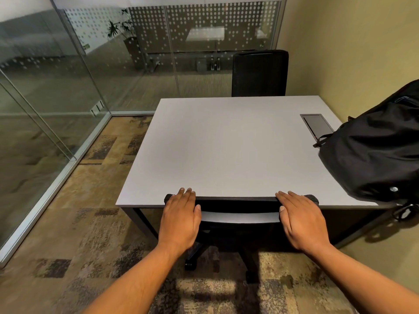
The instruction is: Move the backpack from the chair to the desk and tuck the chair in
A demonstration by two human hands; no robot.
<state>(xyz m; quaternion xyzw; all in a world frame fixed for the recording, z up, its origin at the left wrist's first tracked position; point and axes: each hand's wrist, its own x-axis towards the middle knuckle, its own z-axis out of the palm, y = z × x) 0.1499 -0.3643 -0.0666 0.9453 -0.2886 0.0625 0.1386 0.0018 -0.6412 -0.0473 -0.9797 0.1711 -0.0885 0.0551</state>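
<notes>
The black backpack (374, 150) lies on the right side of the grey desk (222, 150), leaning towards the yellow wall, with a strap hanging over the desk's front edge. The black office chair (238, 201) sits under the desk's near edge, its backrest top against the desktop. My left hand (181, 219) rests on the left end of the backrest top, fingers laid over it. My right hand (302, 219) rests on the right end the same way. The chair's seat is hidden under the desk; its wheeled base shows below.
A second black chair (259, 73) stands at the desk's far side. A cable hatch (316, 126) is set in the desktop near the backpack. Glass partitions (56, 98) run along the left and back. The yellow wall (351, 53) is close on the right. Patterned carpet covers the floor.
</notes>
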